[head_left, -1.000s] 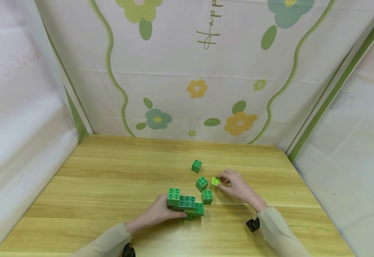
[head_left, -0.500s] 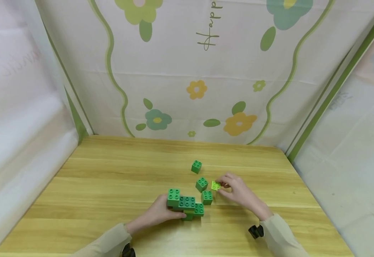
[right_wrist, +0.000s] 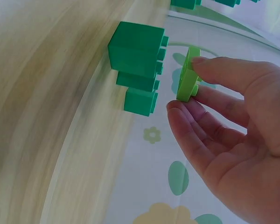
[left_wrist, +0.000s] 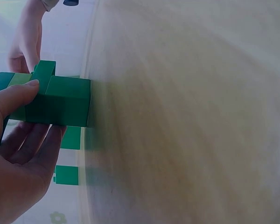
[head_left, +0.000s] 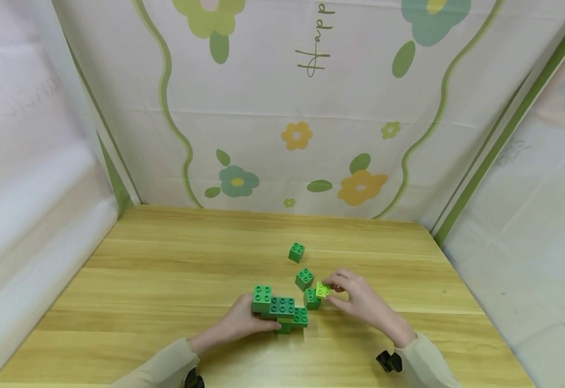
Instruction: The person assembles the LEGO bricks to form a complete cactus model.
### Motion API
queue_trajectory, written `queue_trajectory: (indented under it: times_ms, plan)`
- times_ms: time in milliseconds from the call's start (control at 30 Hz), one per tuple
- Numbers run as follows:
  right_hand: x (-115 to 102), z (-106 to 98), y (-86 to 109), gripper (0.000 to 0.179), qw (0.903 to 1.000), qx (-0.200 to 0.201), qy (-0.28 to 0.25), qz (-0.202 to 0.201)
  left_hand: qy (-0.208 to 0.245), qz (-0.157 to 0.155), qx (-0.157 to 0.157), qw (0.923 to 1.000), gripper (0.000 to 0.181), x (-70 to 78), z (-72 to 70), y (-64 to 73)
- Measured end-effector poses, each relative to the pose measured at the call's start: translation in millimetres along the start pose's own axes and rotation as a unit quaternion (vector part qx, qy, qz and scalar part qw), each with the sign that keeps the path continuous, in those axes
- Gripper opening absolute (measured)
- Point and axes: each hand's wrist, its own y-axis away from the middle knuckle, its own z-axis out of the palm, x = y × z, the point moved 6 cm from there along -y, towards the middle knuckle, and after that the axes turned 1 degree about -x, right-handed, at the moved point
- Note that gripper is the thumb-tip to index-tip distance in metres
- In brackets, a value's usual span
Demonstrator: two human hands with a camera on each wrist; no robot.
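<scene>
My left hand grips a joined build of toy building bricks in several greens, its thumb along the near side. In the left wrist view the thumb and fingers clasp this brick build from both sides. My right hand pinches a thin lime-green building brick with two-by-two studs. Seen from the right wrist, that lime brick is held clear of the table between thumb and fingers, studs towards the palm. In the head view it partly covers a green loose brick.
Two more loose green bricks stand farther back, one at the middle and one beyond it. The wooden table is enclosed by white flowered cloth at the back and sides.
My right hand has drawn the lime brick nearer and slightly left, from beside the middle loose brick to over the edge of the nearest one. My left hand stays almost still.
</scene>
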Motion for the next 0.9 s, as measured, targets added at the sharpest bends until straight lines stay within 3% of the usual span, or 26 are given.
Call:
queue_trajectory:
  times_ms: [900]
  plan:
    - [-29, 4, 6.4, 0.033, 0.9992, 0.005, -0.027, -0.030, 0.008, -0.001, -0.003, 1.0000, 0.041, 0.3, -0.1, 0.5]
